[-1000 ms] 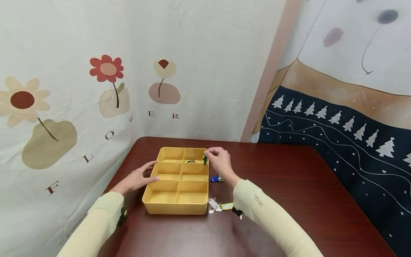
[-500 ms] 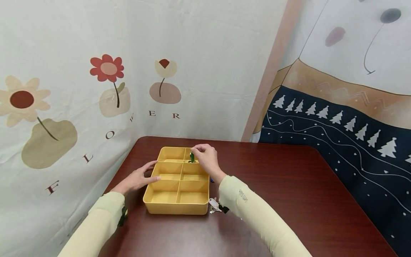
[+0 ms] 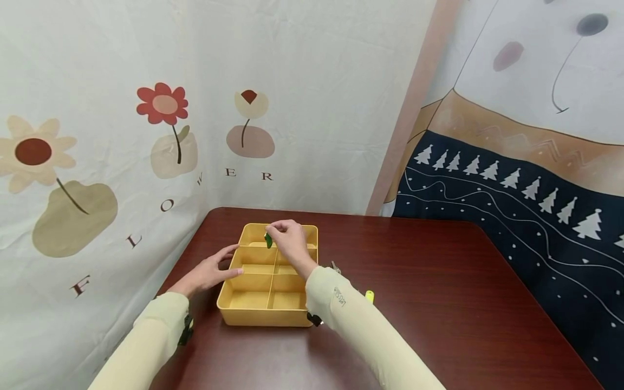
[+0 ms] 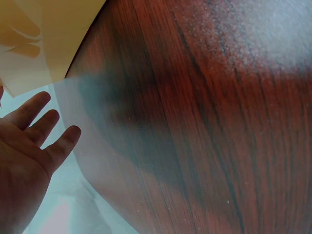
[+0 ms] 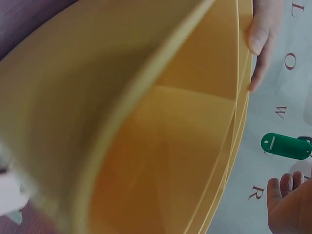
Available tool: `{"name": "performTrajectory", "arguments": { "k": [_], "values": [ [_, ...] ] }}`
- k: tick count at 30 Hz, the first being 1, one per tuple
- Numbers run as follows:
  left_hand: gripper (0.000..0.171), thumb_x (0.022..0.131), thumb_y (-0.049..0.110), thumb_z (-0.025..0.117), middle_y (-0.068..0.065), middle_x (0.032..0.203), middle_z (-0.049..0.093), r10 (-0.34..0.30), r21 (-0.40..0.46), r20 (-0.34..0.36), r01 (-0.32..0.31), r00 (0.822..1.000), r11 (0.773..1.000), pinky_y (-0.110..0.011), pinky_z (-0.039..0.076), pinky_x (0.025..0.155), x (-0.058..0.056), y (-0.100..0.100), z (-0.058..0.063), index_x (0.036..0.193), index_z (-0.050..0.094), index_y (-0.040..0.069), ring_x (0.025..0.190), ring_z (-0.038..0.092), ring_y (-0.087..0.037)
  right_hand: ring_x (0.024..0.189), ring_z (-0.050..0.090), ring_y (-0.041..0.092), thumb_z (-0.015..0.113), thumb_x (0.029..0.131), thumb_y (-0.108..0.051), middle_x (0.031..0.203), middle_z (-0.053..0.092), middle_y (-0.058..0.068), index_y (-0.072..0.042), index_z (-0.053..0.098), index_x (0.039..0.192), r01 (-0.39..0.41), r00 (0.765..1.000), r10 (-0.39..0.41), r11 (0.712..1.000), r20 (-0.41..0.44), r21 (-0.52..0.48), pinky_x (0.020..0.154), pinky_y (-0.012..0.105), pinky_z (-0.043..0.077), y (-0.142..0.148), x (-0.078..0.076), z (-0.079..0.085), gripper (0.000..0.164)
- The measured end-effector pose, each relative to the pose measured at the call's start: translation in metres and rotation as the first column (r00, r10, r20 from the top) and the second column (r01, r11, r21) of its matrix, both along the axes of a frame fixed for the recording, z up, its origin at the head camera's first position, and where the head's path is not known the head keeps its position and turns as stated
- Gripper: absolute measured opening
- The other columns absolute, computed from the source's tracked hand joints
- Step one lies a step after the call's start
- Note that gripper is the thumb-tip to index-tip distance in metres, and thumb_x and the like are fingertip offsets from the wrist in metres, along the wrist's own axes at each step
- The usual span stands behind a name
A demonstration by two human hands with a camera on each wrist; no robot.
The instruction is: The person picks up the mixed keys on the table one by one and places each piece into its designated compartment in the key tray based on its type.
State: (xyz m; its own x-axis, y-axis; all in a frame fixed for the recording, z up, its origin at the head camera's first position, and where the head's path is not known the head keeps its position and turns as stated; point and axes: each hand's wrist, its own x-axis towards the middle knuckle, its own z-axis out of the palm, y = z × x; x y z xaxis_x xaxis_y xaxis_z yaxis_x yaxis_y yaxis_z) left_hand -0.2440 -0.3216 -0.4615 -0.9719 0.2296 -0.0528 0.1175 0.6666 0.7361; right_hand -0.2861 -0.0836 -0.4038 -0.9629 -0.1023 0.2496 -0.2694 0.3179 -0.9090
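A yellow divided box (image 3: pixel 265 318) with several compartments stands on the table. My right hand (image 3: pixel 291 241) pinches a green key tag (image 3: pixel 268 240) over the far left compartment; in the right wrist view the tag (image 5: pixel 285 146) hangs above the fingers, its dark ring cut off by the frame edge. My left hand (image 3: pixel 208 272) rests against the box's left side, thumb over the rim. In the left wrist view the fingers (image 4: pixel 63 146) of that hand are spread and nearly straight. My right hand and forearm hide much of the far right compartment.
Right of the box, a yellow key tag (image 3: pixel 369 296) and a metal key (image 3: pixel 335 267) show past my right sleeve (image 3: pixel 351 311). A white tag (image 5: pixel 10 194) appears blurred in the right wrist view. The dark red table (image 3: pixel 439 260) meets patterned cloth walls behind.
My right hand has moved left with the green key tag, from the far right compartment's right edge to above the far left compartment. The left hand and the box have stayed put.
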Motion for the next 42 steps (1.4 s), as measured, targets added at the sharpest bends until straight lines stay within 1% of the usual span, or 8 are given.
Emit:
{"name": "performTrajectory", "arguments": {
  "k": [7, 10, 17, 19, 26, 31, 37, 42],
  "values": [
    [0.080, 0.093, 0.036, 0.070, -0.030, 0.144, 0.043, 0.000, 0.000, 0.003, 0.000, 1.000, 1.000, -0.061, 0.035, 0.105, -0.001, 0.000, -0.001, 0.155, 0.028, 0.006, 0.134, 0.040, -0.047, 0.074, 0.058, 0.003, 0.075, 0.089, -0.023, 0.076, 0.067, -0.010, -0.015, 0.079, 0.084, -0.002, 1.000, 0.002, 1.000, 0.010, -0.007, 0.065, 0.023, 0.047, -0.020, 0.005, -0.009, 0.011],
    [0.081, 0.093, 0.038, 0.070, -0.031, 0.144, 0.044, -0.003, -0.006, -0.001, 0.003, 1.000, 1.000, -0.061, 0.035, 0.105, 0.000, -0.001, -0.001, 0.155, 0.028, 0.005, 0.134, 0.040, -0.047, 0.068, 0.060, 0.003, 0.075, 0.090, -0.023, 0.072, 0.069, -0.008, -0.013, 0.080, 0.088, -0.031, 0.999, 0.031, 0.999, 0.030, -0.026, 0.063, 0.023, 0.048, -0.028, 0.009, -0.013, 0.011],
    [0.082, 0.093, 0.037, 0.070, -0.031, 0.144, 0.043, -0.004, -0.003, 0.009, 0.004, 1.000, 1.000, -0.060, 0.036, 0.104, 0.001, 0.000, -0.002, 0.155, 0.027, 0.005, 0.134, 0.040, -0.048, 0.091, 0.063, 0.009, 0.073, 0.091, -0.024, 0.103, 0.071, -0.004, -0.011, 0.079, 0.107, -0.100, 0.995, 0.099, 0.995, 0.024, 0.011, 0.078, 0.027, 0.051, -0.031, 0.013, -0.016, 0.021],
    [0.082, 0.093, 0.038, 0.071, -0.031, 0.144, 0.043, -0.008, 0.000, 0.004, 0.008, 1.000, 1.000, -0.060, 0.036, 0.104, 0.000, 0.000, -0.002, 0.155, 0.027, 0.005, 0.134, 0.040, -0.047, 0.091, 0.062, 0.011, 0.073, 0.091, -0.024, 0.103, 0.071, -0.003, -0.012, 0.079, 0.107, -0.098, 0.995, 0.098, 0.995, 0.022, 0.008, 0.077, 0.026, 0.051, -0.029, 0.013, -0.015, 0.021],
    [0.083, 0.093, 0.038, 0.070, -0.031, 0.145, 0.043, 0.004, 0.000, 0.006, -0.004, 1.000, 1.000, -0.061, 0.034, 0.105, 0.000, -0.003, -0.003, 0.155, 0.027, 0.006, 0.135, 0.039, -0.047, 0.081, 0.058, 0.005, 0.073, 0.091, -0.023, 0.092, 0.070, -0.005, -0.013, 0.079, 0.104, -0.077, 0.996, 0.077, 0.997, 0.035, -0.001, 0.067, 0.022, 0.049, -0.013, 0.005, -0.010, 0.018],
    [0.084, 0.092, 0.039, 0.070, -0.031, 0.145, 0.043, -0.001, 0.000, -0.004, 0.001, 1.000, 1.000, -0.061, 0.034, 0.105, -0.002, -0.003, -0.003, 0.155, 0.027, 0.005, 0.134, 0.039, -0.048, 0.083, 0.060, 0.007, 0.072, 0.092, -0.022, 0.095, 0.069, -0.002, -0.011, 0.079, 0.105, -0.045, 0.999, 0.046, 0.999, 0.013, -0.019, 0.069, 0.023, 0.049, 0.007, -0.006, -0.006, 0.017],
    [0.083, 0.092, 0.039, 0.071, -0.031, 0.144, 0.044, -0.011, -0.005, -0.014, 0.011, 1.000, 1.000, -0.061, 0.036, 0.104, -0.003, -0.003, -0.003, 0.155, 0.028, 0.004, 0.134, 0.039, -0.048, 0.091, 0.066, 0.010, 0.073, 0.092, -0.027, 0.104, 0.072, 0.000, -0.013, 0.077, 0.110, 0.021, 1.000, -0.021, 1.000, -0.014, 0.007, 0.074, 0.025, 0.053, 0.034, -0.019, -0.004, 0.023],
    [0.083, 0.093, 0.038, 0.070, -0.031, 0.146, 0.041, -0.003, -0.011, 0.003, 0.003, 1.000, 1.000, -0.062, 0.035, 0.104, -0.003, -0.004, -0.004, 0.156, 0.025, 0.005, 0.136, 0.037, -0.048, 0.096, 0.067, 0.013, 0.072, 0.092, -0.030, 0.111, 0.071, 0.002, -0.014, 0.077, 0.111, 0.065, 0.998, -0.065, 0.998, -0.010, 0.022, 0.078, 0.029, 0.054, 0.055, -0.025, -0.004, 0.024]
  ]
}}
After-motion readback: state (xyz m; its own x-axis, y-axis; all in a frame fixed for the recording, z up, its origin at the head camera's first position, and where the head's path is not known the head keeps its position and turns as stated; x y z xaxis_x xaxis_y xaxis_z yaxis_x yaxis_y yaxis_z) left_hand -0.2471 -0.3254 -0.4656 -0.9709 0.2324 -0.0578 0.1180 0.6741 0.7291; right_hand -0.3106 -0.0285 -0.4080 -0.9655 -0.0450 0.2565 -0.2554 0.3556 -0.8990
